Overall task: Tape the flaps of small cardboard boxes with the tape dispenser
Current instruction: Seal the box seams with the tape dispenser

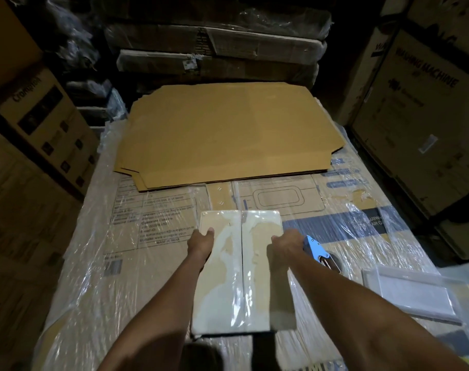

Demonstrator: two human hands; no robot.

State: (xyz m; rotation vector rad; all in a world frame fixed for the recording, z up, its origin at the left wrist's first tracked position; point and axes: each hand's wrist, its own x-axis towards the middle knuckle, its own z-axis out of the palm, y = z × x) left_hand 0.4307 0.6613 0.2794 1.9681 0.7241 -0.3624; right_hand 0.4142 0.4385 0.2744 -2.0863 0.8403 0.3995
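There is one view only, from a wide-angle camera worn on the person's head. It looks forward and steeply down over both outstretched forearms, close above the small cardboard box (241, 266) held between the hands. The plastic-wrapped worktop (153, 258) fills the lower and middle frame. Farther off lies the flat cardboard sheet (228, 135), with stacked cartons (420, 108) bending inward at the edges from lens distortion.

The plastic-wrapped cartons (153, 263) form the work surface. At near centre, the small box (241, 266) takes up the middle. Flattened cardboard sheets (228, 135) cover the far half. The strip between box and sheets lies open. Stacked cartons (35, 135) wall the left; a washing machine carton (426, 116) walls the right.
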